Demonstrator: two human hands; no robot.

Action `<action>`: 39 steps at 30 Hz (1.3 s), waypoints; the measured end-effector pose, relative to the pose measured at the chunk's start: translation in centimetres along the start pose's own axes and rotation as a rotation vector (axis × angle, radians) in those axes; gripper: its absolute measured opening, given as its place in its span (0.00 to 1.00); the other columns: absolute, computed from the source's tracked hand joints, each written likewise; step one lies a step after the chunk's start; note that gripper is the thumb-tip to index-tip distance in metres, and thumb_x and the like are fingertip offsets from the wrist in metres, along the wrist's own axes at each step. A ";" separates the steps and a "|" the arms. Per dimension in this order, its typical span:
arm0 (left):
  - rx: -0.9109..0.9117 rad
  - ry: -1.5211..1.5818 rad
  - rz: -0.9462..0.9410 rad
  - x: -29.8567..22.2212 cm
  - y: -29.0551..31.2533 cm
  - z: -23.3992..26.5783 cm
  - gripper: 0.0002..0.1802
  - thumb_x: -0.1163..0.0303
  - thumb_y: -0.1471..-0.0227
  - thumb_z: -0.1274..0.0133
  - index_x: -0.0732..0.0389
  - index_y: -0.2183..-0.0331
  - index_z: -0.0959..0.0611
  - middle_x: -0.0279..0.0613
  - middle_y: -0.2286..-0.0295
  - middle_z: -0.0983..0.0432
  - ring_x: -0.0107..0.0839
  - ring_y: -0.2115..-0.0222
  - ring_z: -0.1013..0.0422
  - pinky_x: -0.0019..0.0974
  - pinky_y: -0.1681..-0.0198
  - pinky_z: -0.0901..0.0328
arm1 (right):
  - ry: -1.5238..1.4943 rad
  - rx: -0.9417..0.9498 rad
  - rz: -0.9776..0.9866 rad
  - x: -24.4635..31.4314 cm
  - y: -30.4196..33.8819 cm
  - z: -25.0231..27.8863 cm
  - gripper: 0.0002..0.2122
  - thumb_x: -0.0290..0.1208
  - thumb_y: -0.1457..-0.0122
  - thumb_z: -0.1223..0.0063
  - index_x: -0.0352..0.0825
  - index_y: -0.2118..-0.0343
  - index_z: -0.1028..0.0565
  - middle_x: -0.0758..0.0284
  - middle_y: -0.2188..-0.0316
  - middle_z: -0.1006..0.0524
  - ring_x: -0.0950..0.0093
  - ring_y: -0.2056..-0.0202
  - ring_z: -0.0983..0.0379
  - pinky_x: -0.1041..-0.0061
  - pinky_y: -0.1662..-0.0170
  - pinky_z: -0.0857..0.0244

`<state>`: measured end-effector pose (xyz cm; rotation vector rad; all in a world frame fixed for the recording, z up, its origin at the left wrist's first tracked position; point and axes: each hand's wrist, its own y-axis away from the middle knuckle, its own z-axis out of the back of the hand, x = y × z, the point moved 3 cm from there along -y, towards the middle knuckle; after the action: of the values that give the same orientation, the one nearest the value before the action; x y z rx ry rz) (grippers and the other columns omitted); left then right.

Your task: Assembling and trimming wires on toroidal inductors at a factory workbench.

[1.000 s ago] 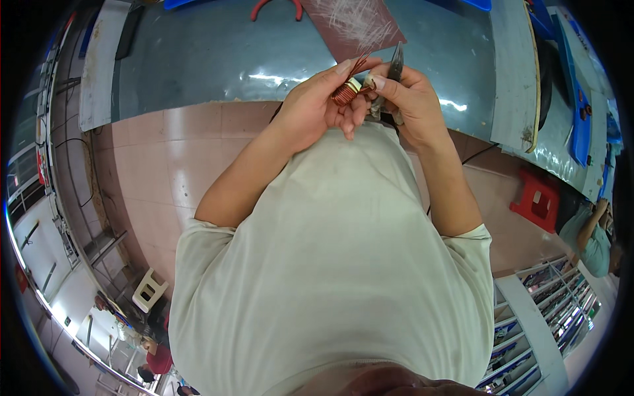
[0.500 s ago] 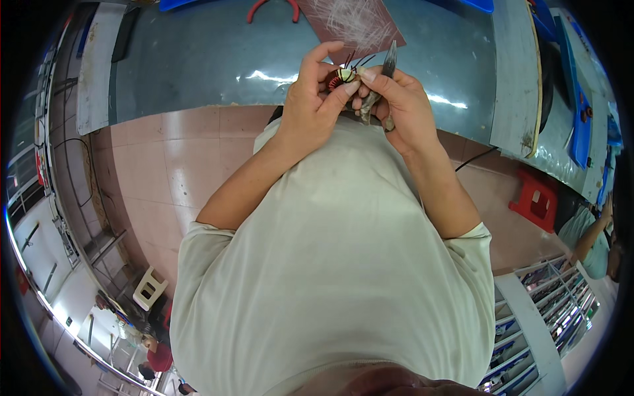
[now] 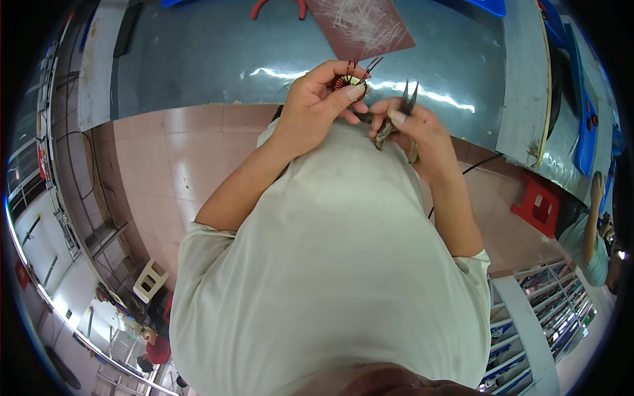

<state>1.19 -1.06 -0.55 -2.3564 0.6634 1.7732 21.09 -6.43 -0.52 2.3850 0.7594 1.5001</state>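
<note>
Between the thumb and fingers of my left hand (image 3: 318, 105) is a small ring-shaped coil (image 3: 343, 82) wound with copper-red wire, with a pale yellow-green part in it. Several dark wire ends stick up from its top. My right hand (image 3: 426, 132) is closed around a pair of pliers (image 3: 407, 102), whose dark, pointed jaws stand slightly parted and aim away from me. Worn-looking handles of the pliers come out below my fingers. The pliers are apart from the coil, to its right. Both hands are at the table's near edge, in front of my shirt.
The grey table top (image 3: 211, 66) spreads beyond my hands. On it lies a brown board (image 3: 337, 46) strewn with thin pale strands, and a red-handled tool (image 3: 302, 9) at the far edge. Blue trays (image 3: 585, 142) stand to the right. A red stool (image 3: 536, 204) and another person (image 3: 588, 241) are at right.
My right hand has drawn the pliers back toward me and to the right, away from the coil. My left hand has shifted slightly and its raised forefinger now curls onto the coil.
</note>
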 end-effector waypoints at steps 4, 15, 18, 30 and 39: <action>0.044 -0.004 0.053 -0.4 -0.1 -0.2 0.11 0.70 0.34 0.45 0.65 0.54 0.21 0.38 0.61 0.22 0.26 0.65 0.21 0.28 0.66 0.24 | 0.250 -0.029 0.057 0.7 1.0 -0.4 0.10 0.33 0.33 0.48 0.31 0.60 0.22 0.69 0.68 0.23 0.78 0.65 0.29 0.77 0.58 0.36; 0.177 -0.149 0.039 -1.2 0.5 0.5 0.08 0.74 0.37 0.45 0.65 0.57 0.20 0.43 0.61 0.18 0.24 0.67 0.23 0.28 0.68 0.27 | 0.858 0.016 0.035 2.8 -0.1 -1.4 0.08 0.29 0.33 0.47 0.28 0.61 0.23 0.73 0.70 0.26 0.82 0.65 0.36 0.78 0.60 0.38; 0.198 -0.195 0.039 -1.4 0.6 0.5 0.07 0.74 0.37 0.45 0.65 0.58 0.19 0.42 0.61 0.18 0.24 0.67 0.23 0.28 0.68 0.28 | 0.813 0.040 0.151 2.1 -0.4 -0.9 0.11 0.32 0.34 0.46 0.28 0.67 0.26 0.73 0.79 0.35 0.81 0.74 0.42 0.75 0.70 0.44; 0.180 -0.234 0.070 -0.6 0.5 0.3 0.08 0.70 0.40 0.42 0.64 0.61 0.16 0.31 0.73 0.24 0.18 0.74 0.30 0.27 0.71 0.30 | 0.797 0.084 0.079 1.9 -0.7 -1.0 0.13 0.34 0.34 0.46 0.26 0.67 0.23 0.76 0.80 0.37 0.83 0.75 0.43 0.75 0.72 0.45; 0.164 -0.237 0.044 0.1 0.5 0.5 0.07 0.70 0.40 0.41 0.64 0.63 0.16 0.30 0.75 0.26 0.17 0.75 0.32 0.26 0.71 0.32 | 0.875 0.041 -0.088 1.6 -0.5 -1.5 0.12 0.34 0.34 0.44 0.28 0.69 0.23 0.75 0.77 0.31 0.84 0.72 0.40 0.77 0.69 0.41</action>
<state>0.58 -1.36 -0.69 -2.0025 0.7961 1.8963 20.19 -5.23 1.17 1.6042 1.0255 2.5065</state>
